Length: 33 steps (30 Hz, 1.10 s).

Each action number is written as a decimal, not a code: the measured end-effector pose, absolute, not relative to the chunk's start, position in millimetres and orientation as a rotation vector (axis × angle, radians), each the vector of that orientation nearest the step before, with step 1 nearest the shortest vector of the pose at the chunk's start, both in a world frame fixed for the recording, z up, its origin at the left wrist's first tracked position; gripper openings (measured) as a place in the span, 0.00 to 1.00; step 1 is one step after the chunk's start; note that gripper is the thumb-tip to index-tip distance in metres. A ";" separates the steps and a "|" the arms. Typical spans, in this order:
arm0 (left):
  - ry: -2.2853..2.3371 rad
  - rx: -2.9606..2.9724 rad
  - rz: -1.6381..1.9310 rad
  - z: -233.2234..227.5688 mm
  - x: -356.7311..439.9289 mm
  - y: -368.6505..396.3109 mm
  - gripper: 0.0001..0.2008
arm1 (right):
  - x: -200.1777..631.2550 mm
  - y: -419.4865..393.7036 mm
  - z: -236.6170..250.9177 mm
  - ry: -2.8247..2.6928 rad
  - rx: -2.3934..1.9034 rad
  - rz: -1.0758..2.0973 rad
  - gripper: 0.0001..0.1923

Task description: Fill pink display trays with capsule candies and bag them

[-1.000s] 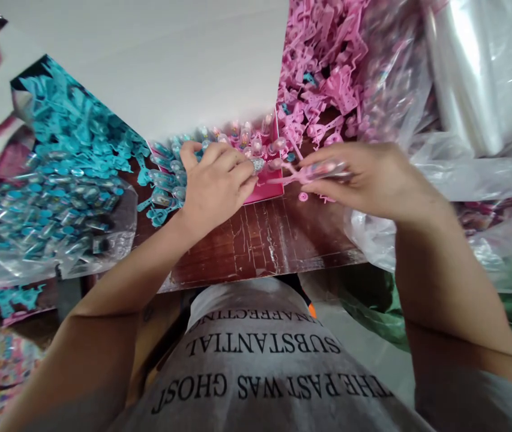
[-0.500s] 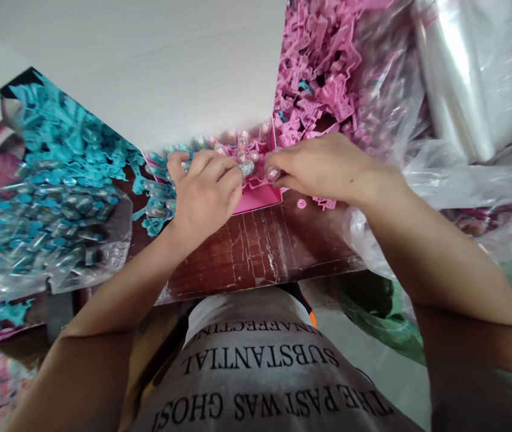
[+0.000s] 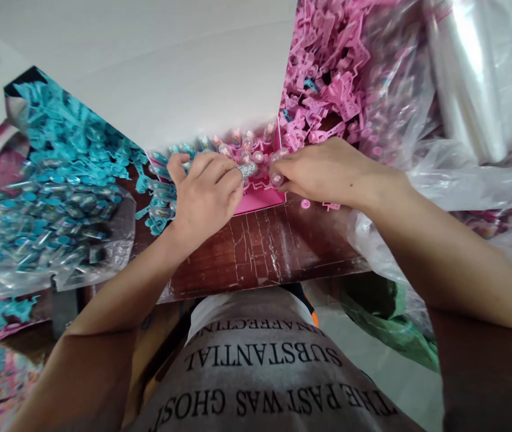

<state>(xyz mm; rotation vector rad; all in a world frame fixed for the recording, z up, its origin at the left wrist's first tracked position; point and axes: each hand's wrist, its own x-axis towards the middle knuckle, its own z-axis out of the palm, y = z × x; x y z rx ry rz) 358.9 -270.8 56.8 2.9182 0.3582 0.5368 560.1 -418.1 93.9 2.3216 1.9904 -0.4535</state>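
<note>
My left hand [image 3: 208, 189] reaches over the front of a pink box [image 3: 260, 201], its fingers bent down among the small toys inside. A glittery silver piece [image 3: 248, 170] shows at the tips of its fingers. My right hand [image 3: 328, 171] is closed at the box's right end, with a pink toy piece [image 3: 277, 179] with a clear rounded end pinched in its fingertips. Pink toys with clear rounded ends [image 3: 250, 141] stand between the hands. Turquoise toys [image 3: 161, 201] stick out at the left end. My left hand hides part of the contents.
The raised white lid [image 3: 170, 72] stands behind the box. Turquoise plastic parts [image 3: 66, 132] and a bag of clear turquoise-capped tubes [image 3: 57, 222] lie left. Pink parts [image 3: 328, 66], plastic bags [image 3: 400, 78] and a clear film roll [image 3: 467, 78] lie right. The worn brown table [image 3: 256, 252] ends near my body.
The view has shifted slightly, so things appear a little further right. My right hand still pinches the pink piece at the box's right end. The left hand has hardly moved.
</note>
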 end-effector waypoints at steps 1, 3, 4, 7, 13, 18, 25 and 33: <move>0.369 2.911 0.534 56.4 358.7 -270.6 0.11 | 557.3 -418.1 93.5 1.986 2.324 -0.437 0.13; 0.396 2.892 0.541 54.7 357.9 -270.1 0.10 | 549.1 -419.6 91.7 1.993 2.379 -0.333 0.17; 0.408 2.882 0.544 53.6 357.3 -269.7 0.10 | 544.4 -421.0 89.7 1.992 2.427 -0.261 0.19; 0.427 2.861 0.527 50.2 355.6 -269.7 0.08 | 531.6 -425.4 79.4 1.972 2.538 -0.108 0.21; 0.454 2.873 0.540 51.3 365.3 -277.5 0.17 | 525.2 -424.1 61.5 1.973 2.569 -0.150 0.21; 0.418 2.879 0.470 55.3 384.0 -279.7 0.20 | 533.3 -432.1 65.0 1.994 2.742 -0.133 0.21; 0.382 2.833 0.443 54.5 382.0 -278.6 0.12 | 535.8 -440.9 43.3 2.103 3.062 -0.090 0.17; 0.299 2.892 0.450 56.2 382.6 -277.5 0.15 | 543.4 -448.7 26.9 2.030 3.184 -0.047 0.14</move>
